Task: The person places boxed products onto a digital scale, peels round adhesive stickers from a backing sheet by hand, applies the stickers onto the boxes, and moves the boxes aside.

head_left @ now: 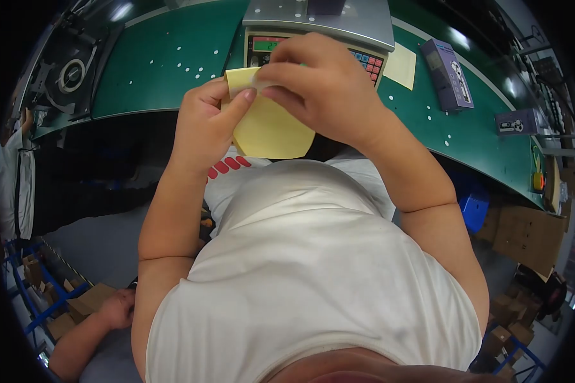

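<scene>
Just above my lap, at the near edge of the green bench [153, 70], I have one yellow paper [275, 131] up in front of me. My left hand [206, 121] has its fingers closed on the paper's left edge near the top, the thumb lying over the front. My right hand [329, 89] is at the top of the same paper, thumb and fingertips close together by one small whitish piece [254, 82]; I cannot tell whether they grip it or only touch it.

Behind my hands stands one scale [368, 62], its lit display partly hidden by my right hand, with one dark box [326, 6] on its metal plate. Just right of the scale lies one pale yellow sheet [400, 65]. Farther right on the bench are two purple boxes [447, 73], one larger and one smaller, set apart. Many small white dots [199, 70] are scattered over the bench. Below its right side I see one blue bin [474, 207]. At lower left, one forearm of another person [86, 338] shows.
</scene>
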The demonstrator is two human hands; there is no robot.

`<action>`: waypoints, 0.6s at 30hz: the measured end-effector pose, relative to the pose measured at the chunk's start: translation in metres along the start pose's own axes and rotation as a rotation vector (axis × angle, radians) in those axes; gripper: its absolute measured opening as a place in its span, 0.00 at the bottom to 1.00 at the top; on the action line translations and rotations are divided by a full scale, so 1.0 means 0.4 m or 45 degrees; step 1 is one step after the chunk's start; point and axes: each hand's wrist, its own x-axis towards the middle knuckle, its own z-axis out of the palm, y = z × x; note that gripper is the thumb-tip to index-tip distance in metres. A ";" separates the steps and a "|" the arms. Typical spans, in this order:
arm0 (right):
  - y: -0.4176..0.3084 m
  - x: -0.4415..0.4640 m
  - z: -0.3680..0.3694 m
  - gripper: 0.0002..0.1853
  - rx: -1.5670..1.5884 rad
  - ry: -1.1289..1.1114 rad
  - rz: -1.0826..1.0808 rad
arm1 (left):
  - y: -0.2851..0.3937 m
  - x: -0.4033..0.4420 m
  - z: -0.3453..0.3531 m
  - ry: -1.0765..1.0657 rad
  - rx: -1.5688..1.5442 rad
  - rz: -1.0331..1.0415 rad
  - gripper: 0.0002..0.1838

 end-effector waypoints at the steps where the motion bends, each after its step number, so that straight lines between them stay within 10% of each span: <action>1: 0.002 0.001 0.001 0.12 -0.006 0.002 0.000 | 0.002 0.001 0.001 -0.004 0.094 0.029 0.10; 18: 0.024 0.031 0.009 0.06 -0.040 -0.234 -0.107 | 0.049 -0.004 -0.003 -0.020 0.772 0.437 0.06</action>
